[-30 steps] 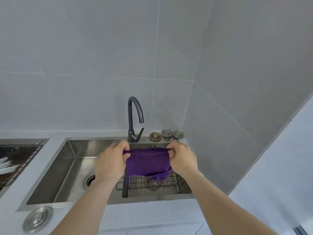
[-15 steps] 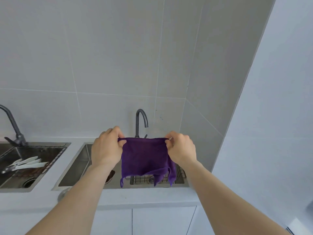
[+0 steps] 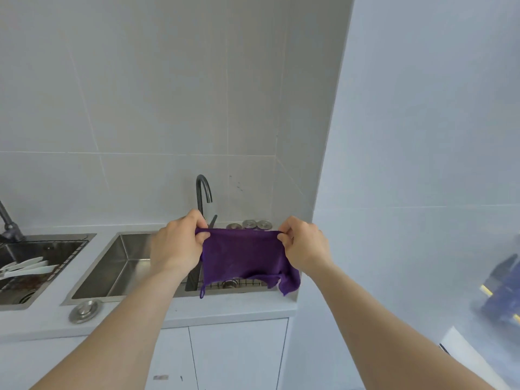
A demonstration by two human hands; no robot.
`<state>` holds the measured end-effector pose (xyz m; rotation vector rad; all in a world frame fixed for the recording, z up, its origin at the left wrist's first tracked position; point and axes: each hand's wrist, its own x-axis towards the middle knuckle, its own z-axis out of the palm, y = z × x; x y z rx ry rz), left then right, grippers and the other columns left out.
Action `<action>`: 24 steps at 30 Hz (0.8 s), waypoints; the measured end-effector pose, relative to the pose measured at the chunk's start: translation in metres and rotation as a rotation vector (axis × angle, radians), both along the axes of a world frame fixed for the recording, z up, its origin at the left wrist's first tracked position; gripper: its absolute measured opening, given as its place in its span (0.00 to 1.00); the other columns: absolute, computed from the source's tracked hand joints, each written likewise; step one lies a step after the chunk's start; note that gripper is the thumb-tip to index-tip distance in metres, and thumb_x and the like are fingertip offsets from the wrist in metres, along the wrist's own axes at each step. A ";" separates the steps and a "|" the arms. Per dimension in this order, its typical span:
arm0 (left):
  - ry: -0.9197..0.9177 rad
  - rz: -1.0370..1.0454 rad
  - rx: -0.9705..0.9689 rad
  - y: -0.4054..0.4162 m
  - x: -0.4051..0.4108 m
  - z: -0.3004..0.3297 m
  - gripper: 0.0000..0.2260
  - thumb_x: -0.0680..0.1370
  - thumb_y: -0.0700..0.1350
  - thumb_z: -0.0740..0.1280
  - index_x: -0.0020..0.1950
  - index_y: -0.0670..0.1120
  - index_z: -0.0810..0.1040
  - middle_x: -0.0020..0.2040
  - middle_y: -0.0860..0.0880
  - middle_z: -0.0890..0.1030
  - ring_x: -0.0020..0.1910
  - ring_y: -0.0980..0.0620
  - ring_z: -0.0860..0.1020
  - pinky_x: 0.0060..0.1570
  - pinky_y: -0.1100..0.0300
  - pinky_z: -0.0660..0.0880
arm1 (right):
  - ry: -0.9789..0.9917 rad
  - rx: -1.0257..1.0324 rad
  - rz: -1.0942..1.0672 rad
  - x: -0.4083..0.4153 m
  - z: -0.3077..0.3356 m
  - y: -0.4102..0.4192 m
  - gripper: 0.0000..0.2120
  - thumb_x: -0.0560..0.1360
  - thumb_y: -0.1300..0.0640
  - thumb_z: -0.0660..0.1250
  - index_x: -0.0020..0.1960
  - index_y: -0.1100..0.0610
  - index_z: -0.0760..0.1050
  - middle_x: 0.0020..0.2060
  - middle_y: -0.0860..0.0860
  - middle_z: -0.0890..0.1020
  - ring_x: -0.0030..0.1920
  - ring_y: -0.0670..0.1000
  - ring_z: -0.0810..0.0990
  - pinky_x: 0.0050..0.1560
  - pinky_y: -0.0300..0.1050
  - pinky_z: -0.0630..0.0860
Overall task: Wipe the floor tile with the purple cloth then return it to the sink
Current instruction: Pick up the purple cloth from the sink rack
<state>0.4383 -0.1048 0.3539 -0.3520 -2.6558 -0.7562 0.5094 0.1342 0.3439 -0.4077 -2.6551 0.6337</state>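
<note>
The purple square microfibre cloth (image 3: 244, 256) is held spread in the air above the right end of the stainless steel sink basin (image 3: 123, 266), near the counter's front edge. Its top edge, the long axis, runs level left to right; the body hangs down, a small loop dangling at the lower left corner. The left hand (image 3: 177, 246) pinches the top left corner, the right hand (image 3: 305, 244) the top right. Both are equally near. The floor tile is not seen; it is judged to lie below.

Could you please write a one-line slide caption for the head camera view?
Both hands, left hand and right hand, stretch the purple cloth above the sink.
</note>
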 end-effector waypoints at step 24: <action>-0.259 -0.039 -0.167 0.067 0.108 -0.134 0.04 0.78 0.51 0.69 0.47 0.56 0.74 0.45 0.53 0.84 0.46 0.42 0.80 0.41 0.54 0.69 | -0.234 -0.109 -0.017 0.115 -0.137 0.068 0.08 0.82 0.57 0.60 0.57 0.50 0.76 0.51 0.51 0.81 0.49 0.58 0.78 0.43 0.46 0.69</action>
